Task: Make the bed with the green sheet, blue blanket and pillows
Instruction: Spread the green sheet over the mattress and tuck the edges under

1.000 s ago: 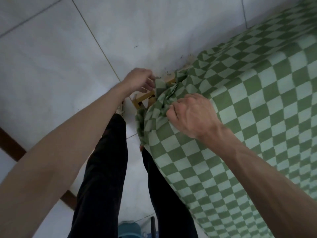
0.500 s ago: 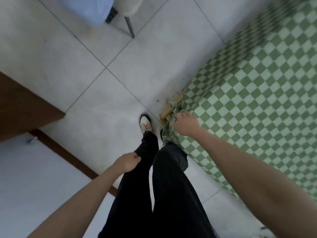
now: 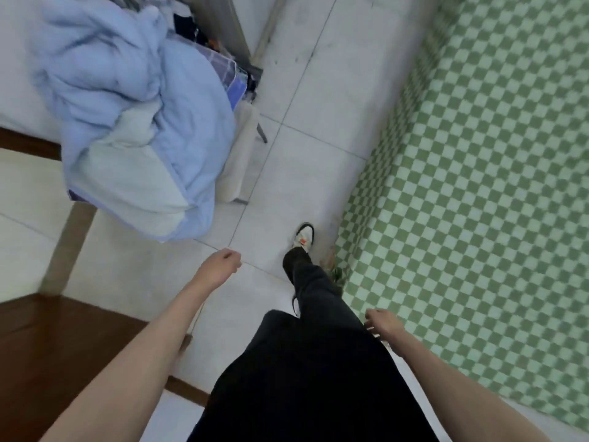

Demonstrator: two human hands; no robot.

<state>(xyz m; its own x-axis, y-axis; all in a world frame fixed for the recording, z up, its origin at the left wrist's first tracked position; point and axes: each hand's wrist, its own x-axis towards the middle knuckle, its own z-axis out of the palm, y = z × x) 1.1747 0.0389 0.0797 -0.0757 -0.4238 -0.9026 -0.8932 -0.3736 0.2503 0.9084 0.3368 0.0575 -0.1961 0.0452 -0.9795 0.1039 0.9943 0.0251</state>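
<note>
Left hand point(image 3: 223, 261) loosely curled, empty; right hand point(image 3: 384, 323) slack, empty, beside the bed. Green checked sheet point(image 3: 478, 173) lay spread on the mattress. Blue blanket point(image 3: 127, 100) sat heaped over a chair. Risk: dragging it across the floor point(image 3: 306, 148), soiling it.

Green sheet point(image 3: 478, 186) cut off right; blue blanket point(image 3: 134, 106) cut off top, blurred.
</note>
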